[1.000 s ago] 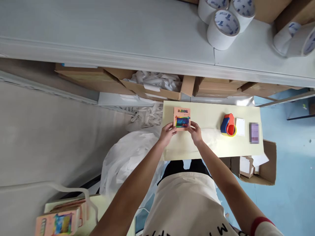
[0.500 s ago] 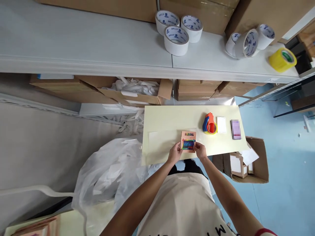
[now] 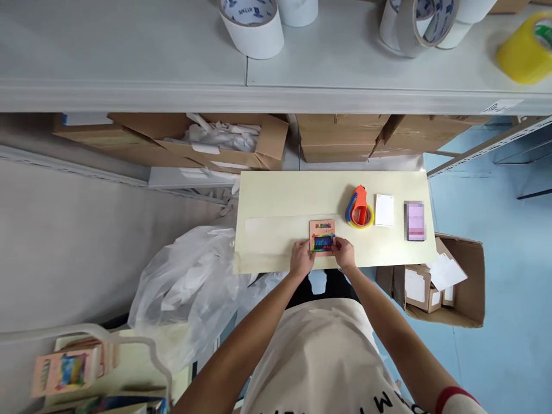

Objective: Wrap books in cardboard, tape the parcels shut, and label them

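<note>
A small flat pink package point(image 3: 322, 237) with a colourful printed front is between my two hands over the front part of a pale yellow table. Its left edge is pinched by my left hand point(image 3: 302, 257), thumb toward the front face. My right hand point(image 3: 344, 253) grips the lower right edge. Whether the package rests on the table or is slightly raised, I cannot tell. Under and left of it lies a thin pale sheet point(image 3: 273, 231). An orange tape dispenser point(image 3: 359, 208) with blue and yellow rings stands to the right, beside a white pad point(image 3: 384, 210).
A blurred purple rectangle point(image 3: 415, 221) lies at the table's right. An open carton point(image 3: 473, 282) of small boxes stands below that side. Clear plastic bags point(image 3: 190, 282) bulge at left. Tape rolls point(image 3: 254, 34) sit on the shelf; similar pink packages point(image 3: 64, 371) are stacked lower left.
My view has tilted down and shifted, so the shelf sits higher and more of the lower-left stack shows. Both hands still hold the pink package, its printed front still facing up.
</note>
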